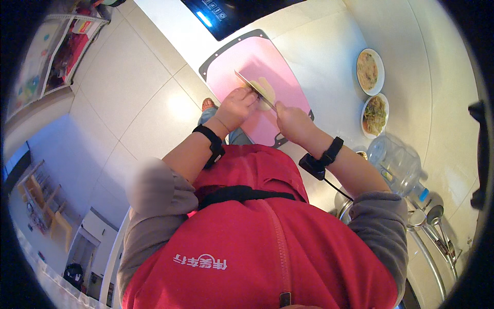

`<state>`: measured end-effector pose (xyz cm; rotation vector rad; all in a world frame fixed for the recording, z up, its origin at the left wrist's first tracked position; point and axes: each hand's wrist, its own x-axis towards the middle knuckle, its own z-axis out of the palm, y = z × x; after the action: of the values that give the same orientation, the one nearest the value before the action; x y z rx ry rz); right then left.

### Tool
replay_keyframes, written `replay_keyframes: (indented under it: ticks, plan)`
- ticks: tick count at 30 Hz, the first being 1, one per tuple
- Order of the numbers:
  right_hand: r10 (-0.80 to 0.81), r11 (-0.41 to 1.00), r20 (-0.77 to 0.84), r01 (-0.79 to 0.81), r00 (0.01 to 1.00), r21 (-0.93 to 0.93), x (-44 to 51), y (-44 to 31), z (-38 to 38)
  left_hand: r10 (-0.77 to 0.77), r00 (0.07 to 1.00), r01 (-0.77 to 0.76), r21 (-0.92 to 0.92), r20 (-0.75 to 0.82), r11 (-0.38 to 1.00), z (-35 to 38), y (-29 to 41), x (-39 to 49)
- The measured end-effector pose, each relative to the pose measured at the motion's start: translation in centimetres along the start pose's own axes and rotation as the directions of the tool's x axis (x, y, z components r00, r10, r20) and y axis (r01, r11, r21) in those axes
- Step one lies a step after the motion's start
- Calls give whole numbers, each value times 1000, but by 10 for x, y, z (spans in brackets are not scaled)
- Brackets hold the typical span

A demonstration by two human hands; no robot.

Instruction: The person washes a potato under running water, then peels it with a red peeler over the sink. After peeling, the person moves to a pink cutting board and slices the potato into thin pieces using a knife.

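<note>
My right hand (294, 123) grips the handle of a kitchen knife (252, 88), whose blade slants up and left over a pink cutting board (224, 65) with dark corners. Pale slices of a vegetable (267, 89), its exact kind unclear, lie against the right side of the blade. On the blade's other side my left hand (236, 107) has its fingers curled down on a pale piece of the same food. That piece is mostly hidden by the fingers and the knife.
Beyond the board is a black induction cooktop (231, 15) with a lit panel. To the right stand a bowl of pale food (367, 71), a bowl of leafy greens (375, 115), a large clear plastic bottle (397, 166) and metal ladles (436, 216). A cable hangs from my right wristband (322, 160).
</note>
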<state>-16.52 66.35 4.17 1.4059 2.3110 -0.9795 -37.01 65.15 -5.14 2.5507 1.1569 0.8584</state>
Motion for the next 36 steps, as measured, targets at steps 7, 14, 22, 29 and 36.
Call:
replay_keyframes:
  ticks: [7, 14, 22, 29, 36]
  plan:
    - [-34, 999, -71, 33, 997, -17, 3, 7, 19, 6, 1000, -6, -17, -22, 1000, 1, 0, 2]
    - [20, 1000, -49, -20, 999, -1, 9, 10, 36, 9, 999, -10, -18, -39, 1000, -2, 2, 4]
    - [21, 999, -161, -25, 987, -23, 15, 14, 43, 6, 1000, -6, -8, 7, 1000, -2, 3, -1]
    - [-14, 1000, -185, 8, 983, -30, 13, 13, 30, 32, 999, -31, -3, 38, 999, -1, 2, -5]
    - [-40, 991, -198, 14, 979, -135, -1, 1, 33, 3, 1000, -3, -36, 12, 999, -5, 5, -2]
